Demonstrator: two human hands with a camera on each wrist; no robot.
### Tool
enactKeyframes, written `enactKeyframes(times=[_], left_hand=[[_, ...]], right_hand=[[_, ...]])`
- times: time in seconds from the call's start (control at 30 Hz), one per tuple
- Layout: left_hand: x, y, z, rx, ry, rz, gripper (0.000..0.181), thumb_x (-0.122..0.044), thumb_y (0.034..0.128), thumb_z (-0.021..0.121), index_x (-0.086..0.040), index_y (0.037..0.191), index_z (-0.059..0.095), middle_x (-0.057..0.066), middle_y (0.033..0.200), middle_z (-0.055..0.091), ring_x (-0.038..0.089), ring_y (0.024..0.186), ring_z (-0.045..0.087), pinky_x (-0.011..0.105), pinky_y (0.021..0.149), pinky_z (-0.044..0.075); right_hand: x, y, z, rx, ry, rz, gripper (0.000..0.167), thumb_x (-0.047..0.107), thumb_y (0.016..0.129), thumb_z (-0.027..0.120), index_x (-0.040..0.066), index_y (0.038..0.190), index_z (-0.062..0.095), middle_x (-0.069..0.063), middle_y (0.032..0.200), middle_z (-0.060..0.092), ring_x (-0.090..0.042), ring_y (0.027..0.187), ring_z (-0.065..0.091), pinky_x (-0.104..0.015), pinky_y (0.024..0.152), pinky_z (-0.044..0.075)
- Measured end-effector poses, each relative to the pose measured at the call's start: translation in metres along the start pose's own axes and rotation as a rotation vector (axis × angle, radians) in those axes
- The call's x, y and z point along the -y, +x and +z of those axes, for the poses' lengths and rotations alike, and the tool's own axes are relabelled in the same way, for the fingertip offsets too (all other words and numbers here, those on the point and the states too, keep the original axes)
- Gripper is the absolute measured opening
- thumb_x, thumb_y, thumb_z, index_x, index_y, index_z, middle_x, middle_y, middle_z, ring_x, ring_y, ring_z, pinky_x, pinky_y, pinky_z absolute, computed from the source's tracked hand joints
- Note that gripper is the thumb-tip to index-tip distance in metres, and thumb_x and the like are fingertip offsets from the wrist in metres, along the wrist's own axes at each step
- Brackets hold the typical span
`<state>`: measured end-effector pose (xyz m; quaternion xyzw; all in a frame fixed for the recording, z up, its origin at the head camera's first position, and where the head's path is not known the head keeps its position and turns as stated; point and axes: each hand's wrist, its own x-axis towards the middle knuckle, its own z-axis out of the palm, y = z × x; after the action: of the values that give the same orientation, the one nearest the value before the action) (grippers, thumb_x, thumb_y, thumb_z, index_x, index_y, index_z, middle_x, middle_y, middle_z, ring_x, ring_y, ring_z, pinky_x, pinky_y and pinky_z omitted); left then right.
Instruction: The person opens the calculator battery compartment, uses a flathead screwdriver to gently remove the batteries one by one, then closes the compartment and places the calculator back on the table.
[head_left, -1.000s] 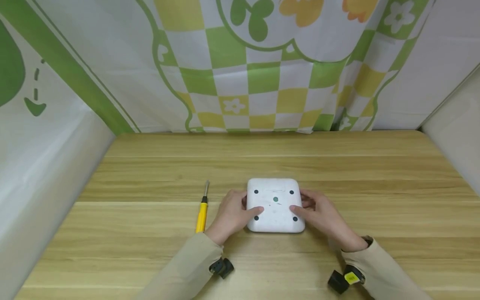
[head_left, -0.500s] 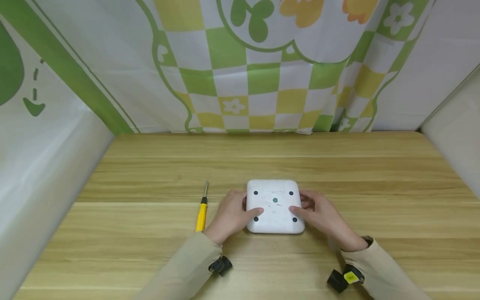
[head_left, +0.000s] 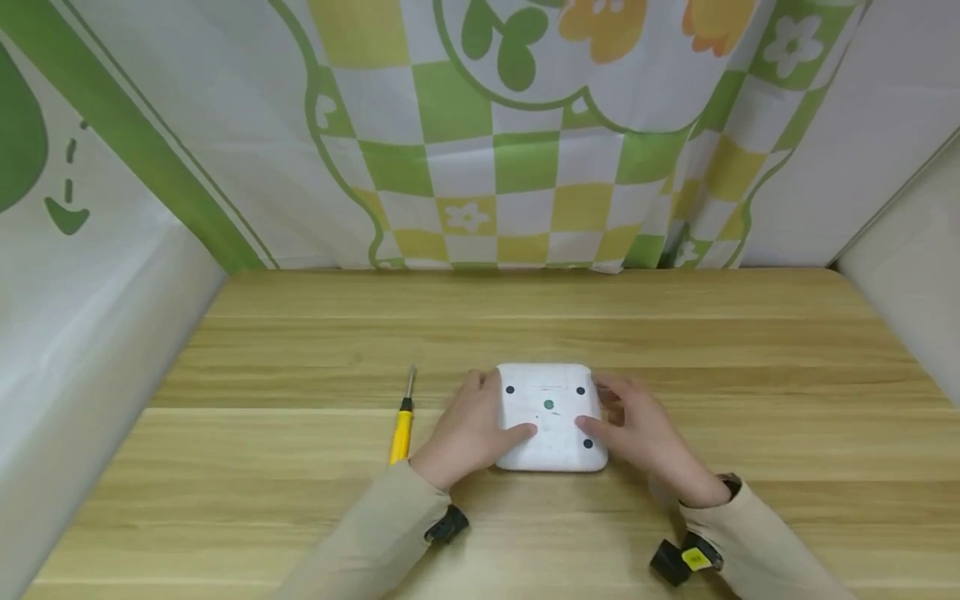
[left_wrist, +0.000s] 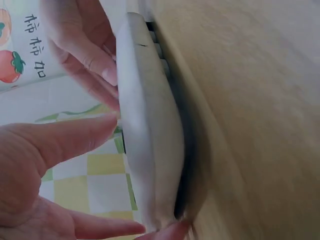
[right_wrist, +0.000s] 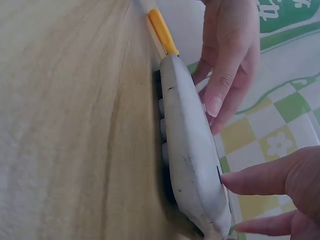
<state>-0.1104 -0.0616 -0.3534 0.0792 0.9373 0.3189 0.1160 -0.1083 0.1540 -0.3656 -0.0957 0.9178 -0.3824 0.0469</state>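
A white square device (head_left: pixel 551 450) with rounded corners lies underside up on the wooden table. Dark round feet and a green dot show on that face. Beneath it, the wrist views show a row of light keys (left_wrist: pixel 159 49) facing the tabletop. My left hand (head_left: pixel 468 429) holds the left side, thumb across the face and fingertips (left_wrist: pixel 172 232) at the edge and under it. On the right side, my right hand (head_left: pixel 637 425) grips the device with its thumb (right_wrist: pixel 255 180) on the face; its other fingers are partly hidden behind the edge.
A yellow-handled screwdriver (head_left: pixel 402 429) lies left of the left hand, its shaft pointing away. Bare wooden table (head_left: pixel 720 333) surrounds the hands. A green, yellow and white checked cloth (head_left: pixel 525 167) hangs at the table's back edge.
My left hand has shifted forward and further over the device, so its thumb reaches further in and covers the near-left foot. The right hand and the device stay nearly in place.
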Motion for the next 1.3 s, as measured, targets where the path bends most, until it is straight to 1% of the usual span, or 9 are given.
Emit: enactKeyframes(times=[0.13,0.23,0.33,0.43,0.6,0.7,1.07,1.2,1.3], left_hand=[[-0.002,0.001,0.002,0.024,-0.006,0.034,0.088,-0.034,0.0808,0.076,0.007,0.145,0.031,0.027,0.149,0.029,0.040,0.134,0.035,0.049,0.111,0.032],[-0.002,0.002,0.003,0.039,-0.005,0.051,0.088,-0.034,0.0799,0.077,0.005,0.145,0.033,0.027,0.151,0.025,0.041,0.138,0.031,0.050,0.112,0.029],[-0.002,0.003,0.002,0.040,-0.005,0.057,0.088,-0.034,0.0791,0.078,0.005,0.144,0.035,0.027,0.152,0.025,0.041,0.138,0.031,0.050,0.112,0.030],[-0.002,0.002,0.002,0.040,-0.008,0.059,0.088,-0.034,0.0787,0.079,0.006,0.144,0.035,0.027,0.151,0.026,0.040,0.137,0.032,0.049,0.112,0.031],[-0.001,0.003,0.002,0.035,-0.013,0.063,0.088,-0.035,0.0786,0.078,0.005,0.144,0.036,0.026,0.151,0.027,0.039,0.137,0.033,0.048,0.111,0.031],[0.000,0.003,0.003,0.029,-0.014,0.066,0.087,-0.035,0.0787,0.078,0.005,0.144,0.036,0.026,0.151,0.027,0.039,0.137,0.033,0.048,0.111,0.032],[-0.001,0.005,0.003,0.029,-0.013,0.062,0.089,-0.036,0.0772,0.080,0.005,0.144,0.037,0.026,0.151,0.027,0.039,0.137,0.033,0.048,0.112,0.031],[-0.001,0.005,0.002,0.026,-0.020,0.061,0.089,-0.036,0.0771,0.080,0.005,0.143,0.037,0.026,0.151,0.027,0.039,0.136,0.034,0.048,0.111,0.032],[-0.001,0.003,0.002,0.023,-0.023,0.065,0.088,-0.035,0.0768,0.080,0.006,0.142,0.038,0.026,0.150,0.028,0.040,0.136,0.034,0.048,0.111,0.032]], right_hand=[[0.003,0.003,0.004,-0.062,-0.088,-0.148,0.041,0.007,0.083,0.072,-0.005,0.121,0.061,-0.025,0.124,0.056,-0.038,0.107,0.058,-0.050,0.086,0.051],[0.004,0.008,0.006,-0.075,-0.134,-0.228,0.033,0.006,0.083,0.072,-0.004,0.114,0.066,-0.024,0.126,0.058,-0.040,0.113,0.056,-0.053,0.092,0.048],[0.006,0.013,0.007,-0.060,-0.153,-0.271,0.030,0.008,0.084,0.071,-0.002,0.112,0.068,-0.021,0.125,0.060,-0.040,0.117,0.055,-0.055,0.096,0.045],[0.008,0.019,0.007,-0.019,-0.168,-0.303,0.028,0.009,0.086,0.069,-0.001,0.112,0.069,-0.020,0.124,0.062,-0.037,0.114,0.059,-0.053,0.094,0.047],[0.011,0.030,0.005,0.067,-0.184,-0.355,0.025,0.006,0.088,0.066,-0.003,0.112,0.068,-0.021,0.123,0.063,-0.033,0.106,0.065,-0.047,0.087,0.053],[0.013,0.036,0.005,0.096,-0.187,-0.368,0.024,0.004,0.088,0.065,-0.003,0.110,0.069,-0.021,0.121,0.064,-0.032,0.105,0.065,-0.045,0.086,0.053],[0.017,0.048,0.002,0.092,-0.267,-0.339,0.019,0.008,0.087,0.068,0.002,0.104,0.072,-0.015,0.111,0.070,-0.027,0.096,0.069,-0.040,0.082,0.055],[0.019,0.052,0.001,0.081,-0.327,-0.371,0.018,0.010,0.087,0.069,0.003,0.103,0.073,-0.012,0.106,0.072,-0.024,0.094,0.069,-0.039,0.081,0.055],[0.020,0.055,0.001,0.091,-0.370,-0.411,0.017,0.012,0.087,0.070,0.004,0.102,0.074,-0.010,0.103,0.073,-0.023,0.095,0.069,-0.039,0.081,0.055]])
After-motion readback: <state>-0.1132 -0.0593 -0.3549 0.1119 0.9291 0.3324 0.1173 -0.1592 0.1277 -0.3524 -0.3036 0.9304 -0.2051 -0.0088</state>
